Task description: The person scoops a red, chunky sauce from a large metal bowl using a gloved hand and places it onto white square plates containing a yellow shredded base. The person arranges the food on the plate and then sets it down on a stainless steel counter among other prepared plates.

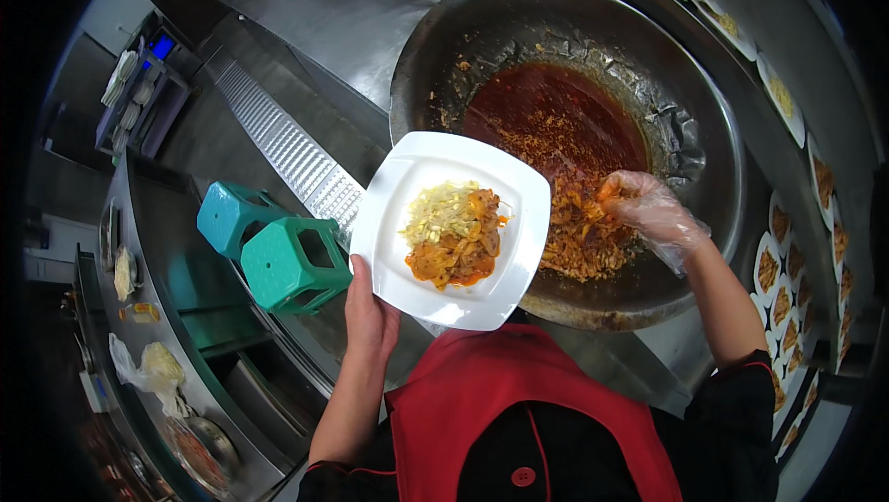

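Note:
My bare left hand [370, 318] grips the lower left edge of a square white plate [385, 231], its thumb over the rim. Pale bean sprouts [439, 211] and sliced meat in orange-red sauce [455, 257] lie in the middle of the plate. The plate overlaps the near left rim of a large metal bowl [555, 5]. Inside the bowl is dark red oily sauce [555, 102], with a heap of sauced slices [583, 252] at the near side. Over that heap, my right hand [649, 210], in a clear plastic glove, holds some sauced slices in its fingers.
Two plastic stools, blue [236, 217] and green [295, 262], stand on the floor at left by a metal drain grating [278, 134]. Filled white plates [767, 262] line the right side. A steel counter [347, 23] adjoins the bowl; another counter [215, 391] holds bagged food [163, 366].

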Motion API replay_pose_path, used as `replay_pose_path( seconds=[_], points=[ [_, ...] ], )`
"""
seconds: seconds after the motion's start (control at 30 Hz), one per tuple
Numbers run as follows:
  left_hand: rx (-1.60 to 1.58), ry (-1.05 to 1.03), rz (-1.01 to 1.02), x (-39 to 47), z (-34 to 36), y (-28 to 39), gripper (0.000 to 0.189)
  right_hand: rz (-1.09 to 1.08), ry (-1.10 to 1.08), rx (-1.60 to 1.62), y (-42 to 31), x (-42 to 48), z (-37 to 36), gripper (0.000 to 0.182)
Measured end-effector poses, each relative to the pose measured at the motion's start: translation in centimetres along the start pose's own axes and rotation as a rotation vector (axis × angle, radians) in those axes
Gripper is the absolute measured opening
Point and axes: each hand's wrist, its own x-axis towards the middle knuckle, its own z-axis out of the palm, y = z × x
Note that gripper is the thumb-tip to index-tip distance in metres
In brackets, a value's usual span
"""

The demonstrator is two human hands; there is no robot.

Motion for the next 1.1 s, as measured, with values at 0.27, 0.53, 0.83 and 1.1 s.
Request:
replay_pose_path(
  seconds=[0.27, 0.53, 0.83, 1.1],
  points=[
    [0.065, -0.018, -0.022, 0.3, -0.8, -0.3, 0.058, -0.148, 0.006, -0.053, -8.2, -2.0, 0.2, 0.008],
    [0.071, -0.018, -0.043, 0.3, -1.0, -0.3, 0.059, -0.412, -0.177, -0.259, -14.6, -0.7, 5.0, 0.010],
    [0.064, -0.042, -0.032, 0.1, -0.5, -0.2, 0.056, -0.594, -0.255, -0.709, -16.5, 2.3, 10.0, 0.009],
    [0.040, -0.047, -0.049, 0.0, -0.6, -0.3, 0.056, -0.616, -0.239, -0.657, -15.5, 4.0, 11.8, 0.008]
  ],
)
